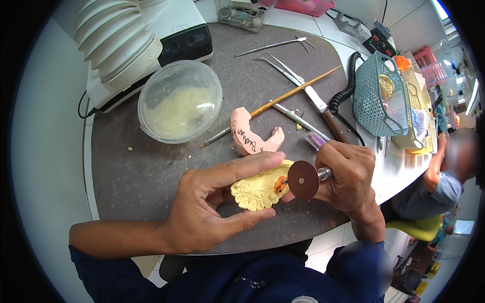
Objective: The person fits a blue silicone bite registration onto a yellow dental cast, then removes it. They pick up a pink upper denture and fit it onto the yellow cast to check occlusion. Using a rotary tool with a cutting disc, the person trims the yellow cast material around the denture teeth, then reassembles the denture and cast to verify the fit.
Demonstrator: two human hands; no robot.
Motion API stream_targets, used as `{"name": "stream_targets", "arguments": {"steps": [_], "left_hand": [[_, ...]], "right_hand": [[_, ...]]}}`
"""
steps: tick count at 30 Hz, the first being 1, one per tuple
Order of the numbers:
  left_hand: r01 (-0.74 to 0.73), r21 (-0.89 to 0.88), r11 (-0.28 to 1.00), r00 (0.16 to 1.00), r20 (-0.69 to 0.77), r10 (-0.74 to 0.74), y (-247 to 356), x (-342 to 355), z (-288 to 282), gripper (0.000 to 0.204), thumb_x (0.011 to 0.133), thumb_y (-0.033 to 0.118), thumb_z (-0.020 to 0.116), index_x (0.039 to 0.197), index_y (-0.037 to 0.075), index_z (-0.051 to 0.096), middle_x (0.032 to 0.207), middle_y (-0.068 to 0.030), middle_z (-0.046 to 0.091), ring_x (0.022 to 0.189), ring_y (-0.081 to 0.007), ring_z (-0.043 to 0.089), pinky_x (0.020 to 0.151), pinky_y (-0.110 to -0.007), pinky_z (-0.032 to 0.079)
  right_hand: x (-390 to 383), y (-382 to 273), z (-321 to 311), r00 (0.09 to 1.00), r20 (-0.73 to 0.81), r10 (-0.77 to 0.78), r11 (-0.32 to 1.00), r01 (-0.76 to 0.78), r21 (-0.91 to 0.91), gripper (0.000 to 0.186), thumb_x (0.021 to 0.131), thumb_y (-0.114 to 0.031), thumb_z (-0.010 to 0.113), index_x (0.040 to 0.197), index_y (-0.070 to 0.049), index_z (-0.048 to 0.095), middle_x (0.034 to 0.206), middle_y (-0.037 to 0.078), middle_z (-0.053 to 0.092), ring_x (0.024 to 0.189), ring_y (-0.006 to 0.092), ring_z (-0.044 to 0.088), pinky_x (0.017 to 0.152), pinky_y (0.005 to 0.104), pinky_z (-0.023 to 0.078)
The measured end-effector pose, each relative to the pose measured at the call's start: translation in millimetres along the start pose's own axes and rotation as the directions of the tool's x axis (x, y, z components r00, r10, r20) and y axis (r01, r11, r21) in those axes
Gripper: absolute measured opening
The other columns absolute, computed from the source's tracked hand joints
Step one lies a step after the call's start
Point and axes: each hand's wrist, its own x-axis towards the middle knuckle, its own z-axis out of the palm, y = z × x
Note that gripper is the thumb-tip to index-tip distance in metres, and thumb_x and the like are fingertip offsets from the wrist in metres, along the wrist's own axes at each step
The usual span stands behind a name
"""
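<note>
My left hand [207,212] grips a yellow plaster dental cast [252,192], which has an orange patch with small pins at its right side. My right hand [348,177] is closed on a metal rotary handpiece [324,173] fitted with a brown disc [303,183]. The disc sits at the cast's right edge by the pins; I cannot tell whether it touches. Just beyond the cast lies a pink horseshoe-shaped model [252,139] with handwriting on it, beside a wooden-handled brush [283,96].
Knives and metal tools [313,96] lie on the grey work surface [126,187]. A clear tub of pale material [179,101] and a white machine with a ribbed hose [113,45] stand left. Baskets [376,93] and a coiled cable [341,78] are right. A seated person [429,199] works farther right.
</note>
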Motion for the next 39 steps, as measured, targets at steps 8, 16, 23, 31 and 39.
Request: {"name": "stream_targets", "arguments": {"steps": [8, 16, 23, 31, 39], "left_hand": [[0.001, 0.042, 0.999, 1.0, 0.004, -0.002, 0.2, -0.4, -1.0, 0.065, 0.079, -0.007, 0.076, 0.138, -0.009, 0.049, 0.143, -0.0237, 0.051, 0.131, -0.023, 0.051, 0.113, -0.037, 0.039], [0.01, 0.034, 0.999, 1.0, 0.007, -0.01, 2.0, 0.6, -0.6, 0.066, 0.079, -0.007, 0.077, 0.138, -0.009, 0.048, 0.142, -0.0233, 0.051, 0.131, -0.0226, 0.051, 0.113, -0.036, 0.039], [0.01, 0.029, 1.0, 1.0, -0.002, -0.01, 0.1, -0.3, -0.8, 0.066, 0.079, -0.007, 0.077, 0.138, -0.009, 0.049, 0.142, -0.0235, 0.052, 0.131, -0.023, 0.051, 0.113, -0.036, 0.039], [0.033, -0.017, 0.999, 0.999, -0.005, -0.033, 1.7, 0.8, 0.3, 0.065, 0.079, -0.008, 0.076, 0.138, -0.009, 0.049, 0.142, -0.0237, 0.051, 0.132, -0.0229, 0.051, 0.113, -0.036, 0.039], [0.019, 0.016, 1.0, 1.0, 0.007, -0.019, 1.0, 0.7, -1.2, 0.065, 0.079, -0.007, 0.076, 0.138, -0.009, 0.049, 0.142, -0.0238, 0.051, 0.131, -0.0229, 0.051, 0.113, -0.036, 0.039]], "right_hand": [[1.4, -0.9, 0.0, 1.0, 0.009, -0.021, 1.0, 0.021, -0.006, 0.057, 0.062, -0.048, 0.088, 0.065, -0.008, 0.047, 0.054, 0.004, 0.046, 0.043, 0.0215, 0.051, 0.043, 0.0336, 0.04], [-0.3, 1.0, -0.7, 1.0, 0.001, 0.0, 1.0, 0.0, 0.003, 0.057, 0.063, -0.047, 0.088, 0.066, -0.008, 0.047, 0.054, 0.004, 0.047, 0.043, 0.0214, 0.052, 0.043, 0.0331, 0.04], [0.2, 0.9, 0.2, 1.0, 0.011, -0.012, 1.0, 0.012, -0.003, 0.057, 0.063, -0.048, 0.088, 0.066, -0.008, 0.047, 0.054, 0.004, 0.046, 0.043, 0.0211, 0.051, 0.043, 0.033, 0.04], [0.7, -0.9, 1.1, 1.0, -0.012, 0.001, 1.0, -0.001, -0.007, 0.057, 0.063, -0.048, 0.088, 0.065, -0.008, 0.047, 0.054, 0.004, 0.047, 0.043, 0.0212, 0.052, 0.043, 0.0328, 0.04], [0.0, -0.4, 0.7, 1.0, 0.008, 0.004, 1.0, -0.004, -0.011, 0.057, 0.063, -0.048, 0.088, 0.065, -0.008, 0.047, 0.054, 0.004, 0.046, 0.043, 0.0213, 0.051, 0.043, 0.0326, 0.04]]}}
